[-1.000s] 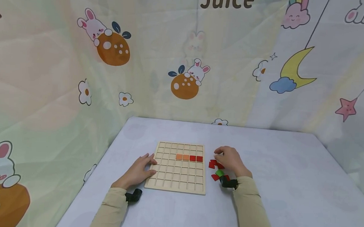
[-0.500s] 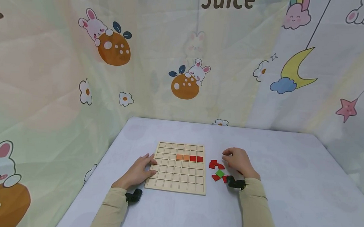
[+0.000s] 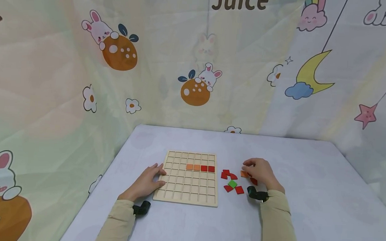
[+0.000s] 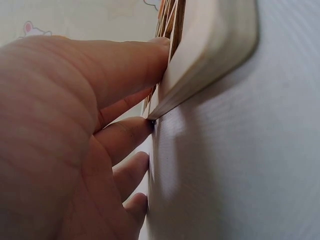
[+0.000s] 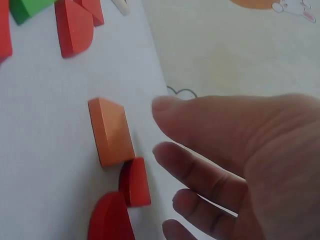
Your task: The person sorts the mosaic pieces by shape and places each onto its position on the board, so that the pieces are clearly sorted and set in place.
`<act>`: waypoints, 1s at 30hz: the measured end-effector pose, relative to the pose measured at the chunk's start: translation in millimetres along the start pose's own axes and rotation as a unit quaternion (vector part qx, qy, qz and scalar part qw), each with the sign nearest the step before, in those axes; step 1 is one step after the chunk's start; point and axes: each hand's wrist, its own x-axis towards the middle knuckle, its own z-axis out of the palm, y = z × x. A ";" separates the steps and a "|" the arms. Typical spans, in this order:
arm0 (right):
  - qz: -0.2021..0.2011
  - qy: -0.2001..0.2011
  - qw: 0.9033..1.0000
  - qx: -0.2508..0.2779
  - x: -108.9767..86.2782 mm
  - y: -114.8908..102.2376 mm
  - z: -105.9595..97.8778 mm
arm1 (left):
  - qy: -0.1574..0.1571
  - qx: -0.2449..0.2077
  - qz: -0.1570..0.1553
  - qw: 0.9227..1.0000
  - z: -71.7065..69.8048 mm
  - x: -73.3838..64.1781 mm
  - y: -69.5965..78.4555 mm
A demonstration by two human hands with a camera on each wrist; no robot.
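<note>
A grid board [image 3: 185, 188] is set on the worktop [image 3: 309, 174], nearer its left edge than its right. The board's left edge is touched by the left hand [image 3: 146, 183], fingers loosely extended, thumb laid on the rim. Orange tiles [image 3: 193, 167] and red tiles [image 3: 207, 169] are seated in one row, up to its right edge. The right hand [image 3: 262, 173], half open, nothing gripped, is held near an orange block [image 5: 112, 134]; red pieces [image 5: 137, 186] are seen just beside.

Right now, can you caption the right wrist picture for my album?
The empty right hand near an orange block and two red blocks.
</note>
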 end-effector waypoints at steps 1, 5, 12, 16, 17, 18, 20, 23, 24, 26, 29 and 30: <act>-0.003 -0.006 1.000 0.000 -0.3 2.1 -0.8 | 0.000 0.000 0.000 1.000 0.2 0.1 -0.1; -0.009 -0.026 1.000 0.009 -1.6 7.8 -2.7 | 0.001 -0.005 0.005 1.000 -0.4 0.0 1.4; -0.014 -0.045 0.999 0.016 -4.3 12.1 -3.8 | 0.003 -0.007 0.008 1.000 -0.8 -0.6 2.7; -0.013 -0.057 0.998 0.020 -4.3 14.6 -2.9 | 0.002 -0.003 0.002 1.000 0.0 -0.5 2.6; -0.015 -0.059 0.998 0.019 -3.9 15.1 -2.5 | 0.003 -0.004 0.001 1.000 0.1 -0.6 2.4; -0.018 -0.060 0.998 0.018 -3.7 15.4 -2.6 | 0.003 -0.004 0.001 1.000 0.2 -0.7 2.3; -0.020 -0.060 0.998 0.016 -3.5 15.6 -2.2 | 0.004 -0.007 0.001 1.000 0.5 -0.3 1.7; -0.021 -0.060 0.998 0.013 -3.7 15.4 -1.8 | 0.005 -0.010 0.003 1.000 0.8 0.0 0.7; -0.022 -0.059 0.998 0.013 -4.1 15.1 -2.0 | 0.005 -0.009 0.003 1.000 1.1 0.2 0.2; -0.019 -0.058 0.998 0.012 -4.5 14.8 -1.9 | 0.006 -0.009 0.003 1.000 1.6 0.6 -0.7; -0.017 -0.057 0.998 0.011 -4.7 14.2 -2.0 | 0.006 -0.009 0.007 1.000 1.8 0.4 -1.2; -0.015 -0.056 0.998 0.011 -4.7 13.9 -2.0 | 0.007 -0.009 0.007 1.000 1.7 0.4 -1.1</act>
